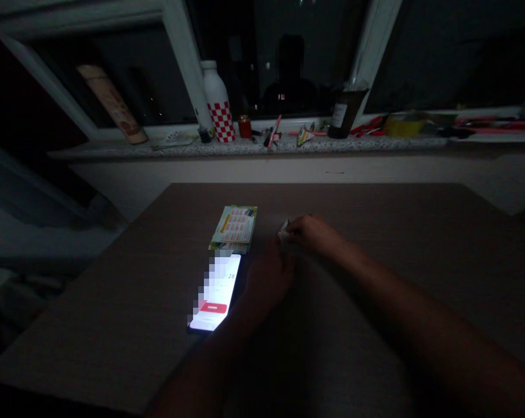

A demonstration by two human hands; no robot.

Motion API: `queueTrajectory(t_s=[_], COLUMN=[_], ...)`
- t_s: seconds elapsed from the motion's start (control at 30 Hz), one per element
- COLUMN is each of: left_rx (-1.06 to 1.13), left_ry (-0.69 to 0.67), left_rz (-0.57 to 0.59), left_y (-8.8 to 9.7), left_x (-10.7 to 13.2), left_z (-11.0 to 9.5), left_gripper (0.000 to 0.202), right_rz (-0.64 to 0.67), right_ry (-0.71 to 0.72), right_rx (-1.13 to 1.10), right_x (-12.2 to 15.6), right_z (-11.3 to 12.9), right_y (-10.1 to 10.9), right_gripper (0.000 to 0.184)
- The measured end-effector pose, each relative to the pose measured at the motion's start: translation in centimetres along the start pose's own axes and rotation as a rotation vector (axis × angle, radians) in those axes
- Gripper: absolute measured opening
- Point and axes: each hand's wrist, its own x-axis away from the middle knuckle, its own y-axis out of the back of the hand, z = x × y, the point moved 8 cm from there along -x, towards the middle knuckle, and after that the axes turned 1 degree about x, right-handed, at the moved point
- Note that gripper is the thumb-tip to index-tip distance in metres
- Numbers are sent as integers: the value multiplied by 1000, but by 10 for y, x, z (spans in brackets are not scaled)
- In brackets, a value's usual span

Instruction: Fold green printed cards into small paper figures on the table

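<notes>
A small piece of printed paper (283,230), apparently folded, is at the fingertips of my right hand (312,233), which is closed on it in a pinch. My left hand (271,271) is just below and left of the paper, its fingers close to the paper's lower edge. Those fingers are dark and blurred, so their grip does not show clearly. Left of my hands lies a stack of printed cards (234,226) with red and yellow print. Below the stack, beside my left hand, a phone (214,293) lies face up with its screen lit.
The brown table (375,278) reaches to a wall under a window. On the stone sill (158,148) stand a tall tube (112,104), a white bottle with red checks (220,104), a small jar (245,126), a dark pouch (344,113) and a folded paper piece (304,136).
</notes>
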Motion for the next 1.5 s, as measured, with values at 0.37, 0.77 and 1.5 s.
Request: queueTrajectory(t_s=[0.37, 0.77, 1.5], left_rx=[-375, -680, -692], left_ry=[-78, 38, 177], left_rz=[121, 1, -37], left_y=[3, 62, 58], left_x=[-1, -38, -58], left_z=[6, 23, 28], left_gripper=[32, 30, 28], right_rz=[77, -155, -248], right_ry=[-47, -102, -137], right_rx=[-3, -190, -382], right_x=[-53, -7, 64], right_z=[-10, -26, -46], right_y=[-29, -4, -9], right_gripper=[18, 22, 24])
